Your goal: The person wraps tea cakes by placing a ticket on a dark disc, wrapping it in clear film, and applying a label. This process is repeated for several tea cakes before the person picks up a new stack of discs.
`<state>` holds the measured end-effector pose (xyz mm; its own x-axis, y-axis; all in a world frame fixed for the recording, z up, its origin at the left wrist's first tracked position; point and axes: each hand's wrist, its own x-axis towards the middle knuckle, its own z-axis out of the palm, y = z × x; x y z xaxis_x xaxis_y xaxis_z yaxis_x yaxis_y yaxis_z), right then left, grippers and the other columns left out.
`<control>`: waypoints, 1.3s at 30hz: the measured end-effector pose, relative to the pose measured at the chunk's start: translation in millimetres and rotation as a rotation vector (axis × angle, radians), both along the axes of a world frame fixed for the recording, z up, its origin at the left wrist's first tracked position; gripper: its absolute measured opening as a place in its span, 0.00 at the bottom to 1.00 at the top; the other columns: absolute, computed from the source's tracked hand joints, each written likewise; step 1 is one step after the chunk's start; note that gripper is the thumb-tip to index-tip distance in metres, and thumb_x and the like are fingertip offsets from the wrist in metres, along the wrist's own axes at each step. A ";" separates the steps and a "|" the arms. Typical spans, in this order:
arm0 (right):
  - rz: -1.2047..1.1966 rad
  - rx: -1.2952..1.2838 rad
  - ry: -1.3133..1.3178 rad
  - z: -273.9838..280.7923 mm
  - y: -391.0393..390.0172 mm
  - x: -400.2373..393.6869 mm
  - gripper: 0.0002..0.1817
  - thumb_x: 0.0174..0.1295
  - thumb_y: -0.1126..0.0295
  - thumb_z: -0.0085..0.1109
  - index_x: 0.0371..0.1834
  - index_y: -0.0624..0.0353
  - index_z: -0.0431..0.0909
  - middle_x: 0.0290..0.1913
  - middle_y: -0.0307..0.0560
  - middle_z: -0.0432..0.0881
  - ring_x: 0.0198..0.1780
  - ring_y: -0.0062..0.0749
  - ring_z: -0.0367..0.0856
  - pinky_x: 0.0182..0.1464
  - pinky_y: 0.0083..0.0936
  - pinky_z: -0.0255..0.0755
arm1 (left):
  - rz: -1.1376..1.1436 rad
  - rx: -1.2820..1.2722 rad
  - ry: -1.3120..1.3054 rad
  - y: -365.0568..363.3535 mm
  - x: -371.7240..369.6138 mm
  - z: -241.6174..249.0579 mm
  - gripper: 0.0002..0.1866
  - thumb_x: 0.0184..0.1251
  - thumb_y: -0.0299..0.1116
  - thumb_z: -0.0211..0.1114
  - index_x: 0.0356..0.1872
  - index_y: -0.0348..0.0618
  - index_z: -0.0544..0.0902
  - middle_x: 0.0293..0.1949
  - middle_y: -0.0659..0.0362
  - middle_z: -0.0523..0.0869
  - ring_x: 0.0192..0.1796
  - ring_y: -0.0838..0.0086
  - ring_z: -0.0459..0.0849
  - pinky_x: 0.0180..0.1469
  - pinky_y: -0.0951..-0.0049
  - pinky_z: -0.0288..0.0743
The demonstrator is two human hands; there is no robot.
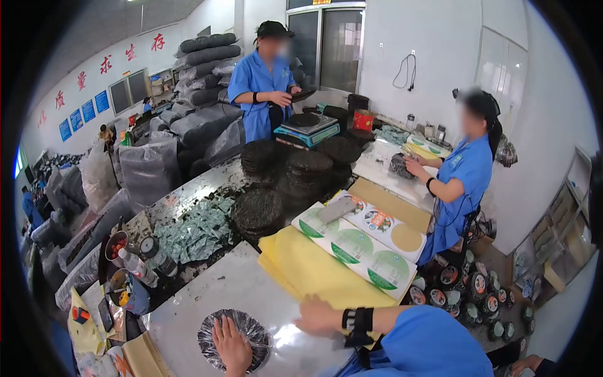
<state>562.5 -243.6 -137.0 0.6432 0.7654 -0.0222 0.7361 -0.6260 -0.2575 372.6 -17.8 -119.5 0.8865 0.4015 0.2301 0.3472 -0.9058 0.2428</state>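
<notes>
A dark round cake wrapped in clear plastic film (206, 342) lies on the pale work surface (182, 308) close in front of me. Flat on top of it rests my left hand (232, 347), its fingers stretched out and slightly apart. My right hand (315, 314) is over the surface to the right of the cake, beside the near edge of the yellow sheets (298, 267); motion smears its fingers. A black strap (359, 325) circles my right wrist. Printed label sheets with green and white rounds (352, 246) lie on the yellow sheets.
Stacks of dark round cakes (257, 210) stand mid-table beside crumpled green packets (195, 232). Cups and a bottle (135, 267) crowd the left edge. Across the table, one person (260, 88) stands by a scale (308, 129); another person (465, 169) handles a wrapped cake at right.
</notes>
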 end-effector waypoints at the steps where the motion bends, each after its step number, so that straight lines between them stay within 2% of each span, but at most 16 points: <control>1: 0.002 0.038 -0.289 -1.9 4.6 -32.9 0.23 0.66 0.55 0.56 0.45 0.69 0.80 0.46 0.66 0.83 0.50 0.57 0.83 0.50 0.49 0.76 | -0.005 0.022 -0.006 1.8 -1.4 -0.3 0.33 0.64 0.34 0.57 0.69 0.24 0.68 0.73 0.39 0.68 0.79 0.44 0.56 0.80 0.48 0.44; 2: 0.002 0.044 -0.276 2.1 4.4 -26.5 0.23 0.66 0.55 0.56 0.45 0.69 0.80 0.46 0.66 0.83 0.50 0.57 0.83 0.50 0.49 0.76 | -0.015 0.027 0.000 2.3 -2.6 -0.4 0.34 0.65 0.34 0.56 0.70 0.24 0.67 0.73 0.39 0.68 0.79 0.44 0.56 0.81 0.48 0.44; 4: -0.073 -0.029 0.378 18.6 -10.4 11.2 0.20 0.65 0.59 0.56 0.50 0.68 0.76 0.47 0.64 0.85 0.54 0.58 0.83 0.48 0.50 0.77 | -0.013 0.032 0.012 2.2 -4.1 0.8 0.34 0.64 0.34 0.56 0.70 0.24 0.67 0.73 0.39 0.68 0.79 0.44 0.56 0.81 0.48 0.43; 6: -0.390 0.059 0.046 22.3 -61.6 36.4 0.15 0.61 0.64 0.57 0.45 0.65 0.77 0.51 0.62 0.83 0.59 0.56 0.80 0.52 0.49 0.76 | -0.002 0.006 0.015 -1.4 -2.4 5.9 0.34 0.64 0.34 0.56 0.70 0.24 0.67 0.73 0.39 0.68 0.79 0.44 0.55 0.81 0.48 0.43; 7: -0.460 -0.204 -0.176 4.7 -94.5 58.6 0.15 0.60 0.68 0.56 0.47 0.65 0.76 0.55 0.64 0.81 0.61 0.56 0.79 0.55 0.47 0.76 | -0.011 0.003 0.021 -2.3 -3.1 6.6 0.34 0.64 0.34 0.56 0.70 0.24 0.67 0.73 0.39 0.68 0.79 0.44 0.55 0.81 0.48 0.43; 9: -0.524 -0.208 -0.758 -23.0 -163.8 57.1 0.13 0.59 0.71 0.55 0.47 0.64 0.76 0.55 0.65 0.81 0.59 0.55 0.80 0.58 0.44 0.75 | 0.004 0.020 0.030 -1.8 -1.5 6.9 0.34 0.64 0.33 0.56 0.70 0.24 0.67 0.73 0.40 0.68 0.79 0.44 0.56 0.81 0.48 0.43; 12: -0.297 -0.088 -0.664 -18.7 -206.2 61.2 0.15 0.60 0.71 0.56 0.49 0.66 0.76 0.59 0.67 0.79 0.61 0.57 0.79 0.59 0.44 0.75 | 0.013 0.003 0.034 -4.5 1.5 10.3 0.34 0.63 0.33 0.55 0.70 0.24 0.66 0.73 0.40 0.67 0.79 0.44 0.56 0.81 0.48 0.43; 16: -0.423 0.009 -0.250 -3.2 -210.9 76.5 0.17 0.61 0.70 0.58 0.50 0.68 0.74 0.61 0.69 0.77 0.61 0.61 0.79 0.59 0.45 0.76 | 0.005 0.050 0.031 -3.0 -1.5 5.1 0.34 0.64 0.33 0.54 0.71 0.25 0.66 0.74 0.41 0.67 0.80 0.45 0.55 0.81 0.48 0.43; 23: -0.246 -0.251 -0.765 -22.0 -207.9 69.3 0.12 0.65 0.69 0.54 0.45 0.67 0.74 0.61 0.68 0.78 0.49 0.57 0.84 0.50 0.43 0.81 | -0.002 0.038 0.018 -3.4 -2.3 7.4 0.34 0.65 0.33 0.54 0.71 0.25 0.65 0.73 0.40 0.67 0.80 0.45 0.55 0.81 0.48 0.43; 26: -0.153 -0.229 -0.495 8.6 -216.9 95.0 0.10 0.66 0.68 0.52 0.41 0.65 0.73 0.54 0.70 0.81 0.46 0.57 0.84 0.43 0.48 0.80 | 0.005 0.057 0.024 -2.8 -2.4 5.8 0.34 0.65 0.33 0.54 0.72 0.26 0.65 0.73 0.41 0.67 0.80 0.45 0.55 0.81 0.49 0.43; 28: -0.428 -0.120 0.026 41.2 -219.1 108.5 0.10 0.69 0.67 0.50 0.46 0.62 0.74 0.39 0.70 0.82 0.47 0.57 0.84 0.40 0.52 0.77 | 0.005 0.065 0.008 -1.1 -2.2 3.7 0.34 0.64 0.33 0.55 0.72 0.26 0.65 0.73 0.41 0.67 0.80 0.45 0.56 0.81 0.49 0.44; 31: -0.269 -0.112 -0.109 19.8 -244.4 136.7 0.08 0.67 0.68 0.49 0.37 0.61 0.74 0.36 0.63 0.82 0.42 0.54 0.84 0.35 0.53 0.73 | 0.004 0.044 0.011 -5.7 -1.1 7.0 0.34 0.64 0.34 0.56 0.71 0.27 0.66 0.73 0.41 0.68 0.79 0.45 0.56 0.80 0.49 0.45; 33: -0.214 0.067 -0.624 81.1 -267.6 165.7 0.12 0.71 0.65 0.48 0.35 0.61 0.77 0.28 0.56 0.82 0.29 0.54 0.81 0.33 0.51 0.72 | 0.037 0.040 0.023 -4.4 -0.5 6.8 0.33 0.63 0.33 0.59 0.70 0.29 0.69 0.73 0.44 0.70 0.79 0.46 0.57 0.80 0.48 0.46; 34: -0.463 0.236 -0.369 135.7 -277.1 180.4 0.14 0.74 0.64 0.46 0.38 0.60 0.79 0.27 0.54 0.82 0.29 0.48 0.82 0.32 0.46 0.73 | 0.060 0.019 0.036 -6.7 0.4 12.1 0.33 0.63 0.33 0.60 0.70 0.30 0.69 0.73 0.46 0.70 0.79 0.48 0.58 0.80 0.48 0.46; 37: -0.374 0.588 -0.252 283.6 -194.6 123.6 0.15 0.78 0.63 0.45 0.40 0.60 0.79 0.27 0.41 0.77 0.30 0.30 0.81 0.30 0.33 0.73 | 0.068 -0.004 0.016 -9.0 0.1 20.1 0.32 0.64 0.35 0.60 0.69 0.31 0.70 0.73 0.46 0.70 0.78 0.48 0.60 0.80 0.51 0.49; 39: -0.395 1.045 0.322 223.1 -119.4 113.5 0.15 0.79 0.62 0.43 0.47 0.59 0.78 0.35 0.36 0.77 0.38 0.26 0.80 0.37 0.29 0.74 | 0.022 0.026 -0.081 -1.2 -2.6 8.7 0.31 0.65 0.36 0.59 0.69 0.31 0.71 0.72 0.46 0.72 0.78 0.50 0.61 0.80 0.51 0.50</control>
<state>676.0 -363.0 86.0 0.9206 0.2550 0.2957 0.3437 -0.1697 -0.9236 370.0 -19.0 -110.8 0.8552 0.4140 0.3117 0.3476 -0.9044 0.2475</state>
